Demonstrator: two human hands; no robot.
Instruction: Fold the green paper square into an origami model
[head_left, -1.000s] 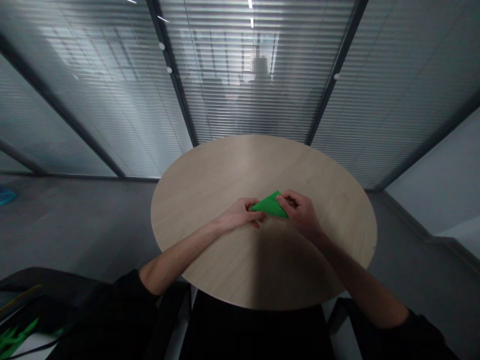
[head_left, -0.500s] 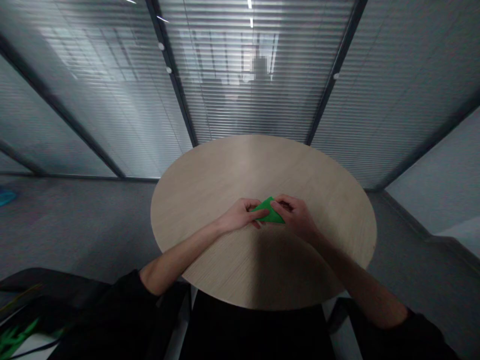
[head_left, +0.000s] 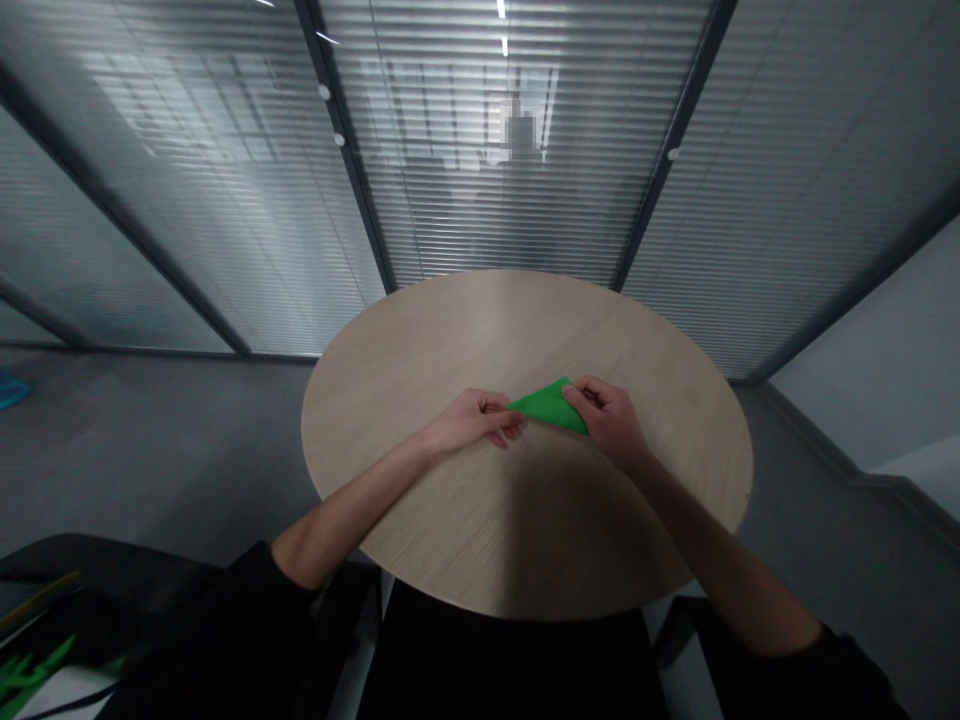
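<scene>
A bright green piece of folded paper (head_left: 551, 405), shaped like a long triangle, is held just over the table between my hands. Its narrow tip points left and its wide end lies to the right. My right hand (head_left: 609, 418) is closed on the wide end, thumb on top, the other fingers partly hidden behind it. My left hand (head_left: 480, 417) pinches the narrow tip between thumb and fingers, with the lower fingers curled beneath.
The round wooden table (head_left: 465, 340) stands before me, against glass panels with blinds (head_left: 495, 220). At lower left are a dark chair (head_left: 97, 560) and a green item (head_left: 34, 672). Something blue (head_left: 11, 390) lies on the floor at far left.
My hands have moved apart, the right one going right and slightly away from me with the paper. My left fingers have slid to the tip, so more of the green paper shows.
</scene>
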